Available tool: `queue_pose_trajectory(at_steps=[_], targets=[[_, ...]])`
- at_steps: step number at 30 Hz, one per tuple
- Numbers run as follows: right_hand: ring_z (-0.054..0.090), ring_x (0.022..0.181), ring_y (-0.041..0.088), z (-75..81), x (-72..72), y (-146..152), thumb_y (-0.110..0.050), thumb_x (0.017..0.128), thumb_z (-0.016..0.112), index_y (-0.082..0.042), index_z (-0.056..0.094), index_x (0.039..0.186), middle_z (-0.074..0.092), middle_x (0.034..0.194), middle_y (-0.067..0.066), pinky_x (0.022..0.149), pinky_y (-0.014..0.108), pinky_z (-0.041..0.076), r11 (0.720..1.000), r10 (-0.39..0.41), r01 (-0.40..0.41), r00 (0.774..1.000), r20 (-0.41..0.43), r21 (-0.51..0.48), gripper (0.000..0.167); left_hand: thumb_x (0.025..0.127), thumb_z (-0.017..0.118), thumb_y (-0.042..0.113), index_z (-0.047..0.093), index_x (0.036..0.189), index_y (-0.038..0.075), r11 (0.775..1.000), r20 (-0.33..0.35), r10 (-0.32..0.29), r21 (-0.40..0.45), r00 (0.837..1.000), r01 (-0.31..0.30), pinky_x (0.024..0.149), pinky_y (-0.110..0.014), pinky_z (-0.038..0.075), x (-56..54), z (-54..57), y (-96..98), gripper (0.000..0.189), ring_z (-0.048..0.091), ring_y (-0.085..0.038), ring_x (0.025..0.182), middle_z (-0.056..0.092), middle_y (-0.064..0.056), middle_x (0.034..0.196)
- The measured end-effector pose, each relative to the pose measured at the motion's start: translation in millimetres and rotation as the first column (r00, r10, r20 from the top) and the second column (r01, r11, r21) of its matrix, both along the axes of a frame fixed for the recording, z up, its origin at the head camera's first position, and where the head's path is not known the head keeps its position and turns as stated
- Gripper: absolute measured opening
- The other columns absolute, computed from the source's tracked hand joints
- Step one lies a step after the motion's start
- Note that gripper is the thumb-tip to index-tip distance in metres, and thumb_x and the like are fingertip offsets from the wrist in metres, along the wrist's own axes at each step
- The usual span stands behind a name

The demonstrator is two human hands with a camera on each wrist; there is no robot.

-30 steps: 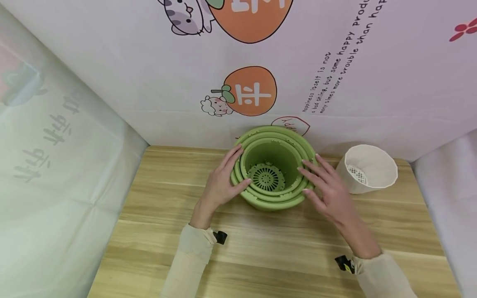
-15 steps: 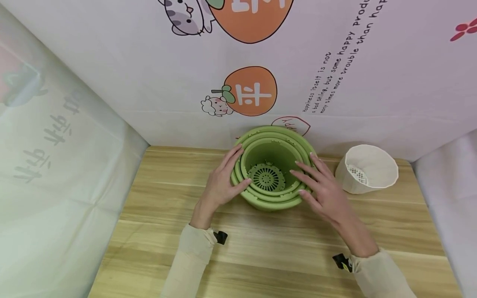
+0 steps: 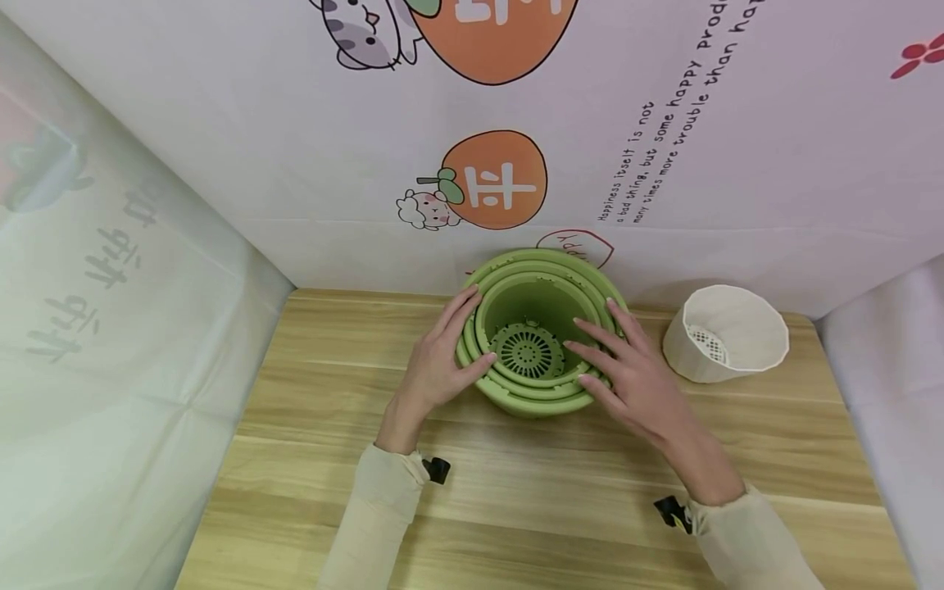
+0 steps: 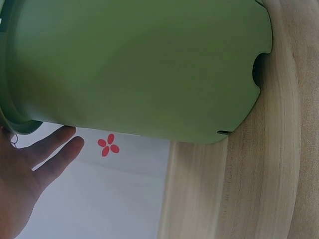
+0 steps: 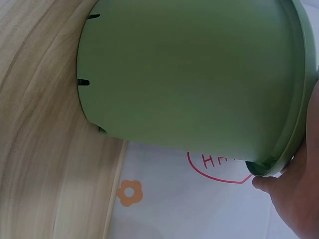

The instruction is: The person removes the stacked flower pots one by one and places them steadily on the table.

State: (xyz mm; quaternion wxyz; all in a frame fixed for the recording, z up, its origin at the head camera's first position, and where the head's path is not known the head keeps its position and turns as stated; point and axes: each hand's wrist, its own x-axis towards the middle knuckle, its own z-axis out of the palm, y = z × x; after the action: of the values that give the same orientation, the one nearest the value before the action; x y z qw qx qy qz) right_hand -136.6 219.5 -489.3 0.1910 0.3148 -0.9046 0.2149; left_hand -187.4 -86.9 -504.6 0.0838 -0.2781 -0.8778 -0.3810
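Observation:
Three green plastic flowerpots (image 3: pixel 538 407) stand nested in the head view, with a slotted base showing inside the innermost. At their left side my left hand (image 3: pixel 438 365) holds the rims, its thumb and forefinger on top. In the left wrist view, two fingers (image 4: pixel 59 158) of that hand reach down outside the outer pot (image 4: pixel 139 64), below its rim. My right hand (image 3: pixel 643 385) lies over the right side of the rims, fingers spread and two fingertips reaching over the innermost opening. The right wrist view shows part of this hand (image 5: pixel 294 194) at the outer pot's rim.
A white pot (image 3: pixel 689 348) with a perforated base stands on the wooden table (image 3: pixel 317 459), right of the green stack. Behind the table rises a printed white cloth (image 3: pixel 354 164), close to the stack. More cloth hangs along the left and right sides.
My right hand has slid left across the rims, its fingertips now farther over the innermost pot's opening. The left hand and the pots have stayed in place.

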Motion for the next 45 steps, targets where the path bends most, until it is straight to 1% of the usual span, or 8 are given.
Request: queue_pose_trajectory(at_steps=[9,15,21,25,28,32,39,45], targets=[[0.015,0.148,0.042,3.2,0.7,0.3,-0.053,0.103,0.037,-0.013,0.069,0.126,0.052,0.146,0.011,0.119,0.057,0.007,0.999,-0.010,0.007,0.998,0.063,0.053,0.056,0.087,0.058,0.054,0.030,0.157,0.015,1.000,-0.002,0.002,0.015,1.000,-0.002,0.054,-0.026,0.046,1.9,0.8,0.7,0.084,0.042,-0.022,0.138,0.022,0.006,0.163],[0.016,0.149,0.040,6.2,-0.6,0.8,-0.050,0.102,0.044,-0.014,0.068,0.128,0.053,0.144,0.011,0.118,0.060,0.008,0.996,-0.011,0.003,0.997,0.081,0.091,0.051,0.087,0.057,0.055,0.031,0.157,0.015,1.000,-0.007,0.003,0.017,1.000,-0.003,0.052,-0.026,0.046,0.8,0.6,1.2,0.084,0.044,-0.022,0.137,0.023,0.006,0.163],[0.020,0.147,0.041,7.6,-2.6,0.2,-0.044,0.098,0.054,-0.010,0.072,0.115,0.060,0.135,0.013,0.117,0.062,0.009,0.995,0.000,-0.008,0.997,0.081,0.101,0.043,0.087,0.057,0.054,0.031,0.156,0.015,1.000,-0.011,0.006,0.015,1.000,-0.005,0.053,-0.026,0.046,0.2,0.5,0.9,0.084,0.045,-0.022,0.136,0.023,0.006,0.163],[0.023,0.146,0.041,7.6,-3.6,-0.1,-0.041,0.094,0.059,-0.009,0.072,0.106,0.063,0.127,0.014,0.114,0.067,0.013,0.996,0.006,-0.013,0.997,0.082,0.090,0.036,0.087,0.057,0.054,0.031,0.156,0.014,1.000,-0.012,0.004,0.014,1.000,-0.004,0.052,-0.026,0.046,0.5,0.8,1.0,0.084,0.045,-0.023,0.135,0.023,0.006,0.163],[0.025,0.145,0.041,6.7,-4.5,-0.3,-0.040,0.093,0.061,-0.010,0.072,0.102,0.064,0.122,0.013,0.112,0.069,0.015,0.997,0.010,-0.017,0.996,0.083,0.076,0.033,0.087,0.056,0.054,0.031,0.156,0.014,1.000,-0.009,0.005,0.010,1.000,-0.004,0.051,-0.025,0.045,0.8,1.4,1.0,0.084,0.046,-0.023,0.135,0.023,0.006,0.163],[0.028,0.144,0.041,4.9,-5.4,-0.4,-0.041,0.095,0.058,-0.011,0.071,0.099,0.064,0.119,0.013,0.110,0.071,0.017,0.998,0.019,-0.024,0.996,0.084,0.052,0.034,0.088,0.057,0.054,0.030,0.157,0.014,1.000,-0.003,0.005,0.008,1.000,-0.005,0.049,-0.025,0.044,1.2,1.9,1.0,0.084,0.048,-0.024,0.133,0.022,0.006,0.163],[0.029,0.143,0.042,1.5,-5.9,-0.7,-0.057,0.101,0.040,-0.010,0.068,0.097,0.062,0.119,0.014,0.108,0.073,0.020,0.999,0.023,-0.025,0.998,0.054,0.027,0.055,0.087,0.057,0.053,0.031,0.156,0.013,1.000,-0.007,0.006,0.006,1.000,-0.006,0.049,-0.025,0.044,1.3,1.6,0.7,0.084,0.049,-0.024,0.131,0.023,0.006,0.163],[0.028,0.143,0.044,0.0,-5.6,-0.8,-0.058,0.101,0.038,-0.009,0.067,0.095,0.061,0.119,0.015,0.109,0.072,0.019,1.000,0.021,-0.021,0.999,0.031,0.005,0.058,0.087,0.060,0.050,0.030,0.156,0.015,1.000,-0.001,0.006,0.005,1.000,-0.006,0.053,-0.025,0.047,1.1,2.1,1.0,0.083,0.044,-0.022,0.136,0.024,0.006,0.163]])
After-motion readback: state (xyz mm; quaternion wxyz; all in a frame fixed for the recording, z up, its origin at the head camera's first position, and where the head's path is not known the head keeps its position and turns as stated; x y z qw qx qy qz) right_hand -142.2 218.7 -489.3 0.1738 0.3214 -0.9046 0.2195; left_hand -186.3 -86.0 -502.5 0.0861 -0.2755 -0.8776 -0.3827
